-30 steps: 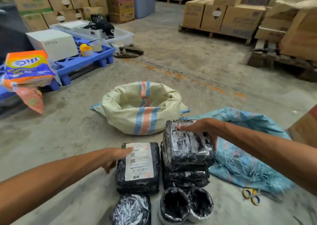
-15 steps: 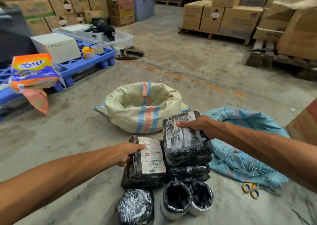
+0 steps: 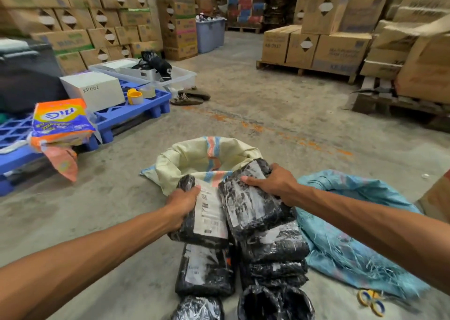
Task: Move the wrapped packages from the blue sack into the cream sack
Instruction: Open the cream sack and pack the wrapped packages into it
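Observation:
My left hand (image 3: pixel 181 204) grips a black wrapped package with a white label (image 3: pixel 207 216), lifted off the floor. My right hand (image 3: pixel 274 183) grips a second black wrapped package (image 3: pixel 250 202), tilted with its far end over the near rim of the cream sack (image 3: pixel 194 158). The cream sack stands open on the floor, with a blue and orange stripe. The blue sack (image 3: pixel 345 224) lies flattened to the right. More black packages (image 3: pixel 275 251) remain stacked on the floor below my hands, one labelled package (image 3: pixel 202 271) beside them and rounder bundles (image 3: pixel 272 302) nearest me.
A blue plastic pallet (image 3: pixel 136 110) at left carries a white box, tape rolls and an orange detergent bag (image 3: pixel 60 122). Sandals (image 3: pixel 190 96) lie beyond it. Cardboard boxes on wooden pallets (image 3: pixel 316 49) line the right and back. Scissors (image 3: pixel 370 300) lie at bottom right.
Both hands took hold of a package each and lifted them forward toward the cream sack's mouth. A labelled package that lay under the left one now shows.

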Demonstrator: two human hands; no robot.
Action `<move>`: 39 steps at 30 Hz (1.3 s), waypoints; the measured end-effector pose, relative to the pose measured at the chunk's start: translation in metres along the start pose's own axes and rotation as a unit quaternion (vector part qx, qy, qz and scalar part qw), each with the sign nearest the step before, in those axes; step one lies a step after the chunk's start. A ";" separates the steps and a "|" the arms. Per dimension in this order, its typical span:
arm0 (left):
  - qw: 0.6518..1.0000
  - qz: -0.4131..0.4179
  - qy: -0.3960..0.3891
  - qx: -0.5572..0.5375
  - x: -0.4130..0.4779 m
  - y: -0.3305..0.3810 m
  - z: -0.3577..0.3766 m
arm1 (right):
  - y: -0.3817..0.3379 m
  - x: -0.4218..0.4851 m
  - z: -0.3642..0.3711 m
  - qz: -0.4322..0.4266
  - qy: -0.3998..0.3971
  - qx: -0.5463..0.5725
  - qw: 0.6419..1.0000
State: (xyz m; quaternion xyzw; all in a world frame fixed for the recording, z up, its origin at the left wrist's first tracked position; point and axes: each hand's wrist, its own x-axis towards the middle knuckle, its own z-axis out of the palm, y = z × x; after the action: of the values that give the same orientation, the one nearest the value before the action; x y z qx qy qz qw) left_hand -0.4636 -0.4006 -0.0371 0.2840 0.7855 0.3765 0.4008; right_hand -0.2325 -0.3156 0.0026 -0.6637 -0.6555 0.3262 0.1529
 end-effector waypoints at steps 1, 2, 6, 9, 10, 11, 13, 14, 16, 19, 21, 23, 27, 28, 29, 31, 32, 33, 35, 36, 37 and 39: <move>1.000 0.011 0.010 -0.017 0.006 0.012 -0.009 | -0.007 0.007 -0.006 -0.002 0.016 0.009 1.000; 0.999 0.023 0.023 -0.035 0.015 0.024 -0.018 | -0.014 0.015 -0.011 -0.003 0.033 0.019 0.999; 0.986 0.080 0.076 -0.127 0.058 0.070 -0.051 | -0.043 0.049 -0.020 -0.020 0.117 0.065 0.991; 0.972 0.121 0.094 -0.177 0.095 0.091 -0.058 | -0.062 0.074 -0.020 -0.046 0.193 0.070 0.978; 0.968 0.137 0.098 -0.188 0.095 0.099 -0.057 | -0.066 0.082 -0.017 -0.048 0.210 0.076 0.973; 0.964 0.149 0.102 -0.197 0.103 0.105 -0.055 | -0.071 0.094 -0.012 -0.052 0.226 0.088 0.969; 0.958 0.169 0.097 -0.212 0.122 0.107 -0.044 | -0.076 0.118 -0.001 -0.058 0.252 0.128 0.957; 0.956 0.176 0.097 -0.216 0.134 0.106 -0.037 | -0.077 0.133 0.005 -0.060 0.261 0.149 0.952; 0.952 0.171 0.089 -0.237 0.155 0.100 -0.020 | -0.076 0.156 0.020 -0.054 0.261 0.196 0.944; 0.943 0.122 0.072 -0.300 0.196 0.089 0.008 | -0.075 0.192 0.050 -0.027 0.260 0.281 0.923; 0.934 0.085 0.060 -0.341 0.212 0.078 0.023 | -0.074 0.203 0.072 -0.008 0.266 0.326 0.907; 0.924 0.055 0.074 -0.371 0.228 0.066 0.035 | -0.073 0.213 0.096 0.013 0.266 0.349 0.899; 0.921 0.024 0.099 -0.375 0.243 0.036 0.049 | -0.059 0.221 0.137 0.025 0.255 0.368 0.894; 0.930 0.021 0.101 -0.354 0.244 0.029 0.050 | -0.052 0.224 0.146 0.027 0.244 0.358 0.901; 0.943 0.019 0.098 -0.317 0.245 0.021 0.048 | -0.044 0.226 0.155 0.027 0.231 0.347 0.909; 0.974 0.029 0.080 -0.209 0.246 0.004 0.043 | -0.025 0.226 0.170 0.023 0.169 0.314 0.934; 0.986 0.038 0.060 -0.154 0.247 -0.005 0.040 | -0.015 0.222 0.174 0.008 0.126 0.306 0.943; 0.992 0.044 0.040 -0.109 0.246 -0.011 0.036 | -0.004 0.222 0.177 -0.013 0.085 0.304 0.949; 0.995 0.058 0.019 -0.076 0.249 -0.015 0.024 | 0.012 0.223 0.170 -0.037 0.008 0.290 0.956; 0.995 0.060 0.018 -0.072 0.254 -0.016 0.017 | 0.015 0.225 0.162 -0.037 -0.037 0.282 0.958; 0.996 0.054 0.012 -0.072 0.257 -0.018 0.010 | 0.020 0.227 0.155 -0.031 -0.085 0.278 0.956; 0.995 0.033 -0.015 -0.088 0.271 -0.031 -0.003 | 0.024 0.235 0.143 -0.011 -0.159 0.277 0.947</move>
State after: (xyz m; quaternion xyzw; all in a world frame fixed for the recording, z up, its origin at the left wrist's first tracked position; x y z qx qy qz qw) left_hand -0.6106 -0.2162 -0.1742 0.2788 0.7334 0.4527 0.4236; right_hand -0.3215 -0.1226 -0.1735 -0.5273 -0.5621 0.5948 0.2283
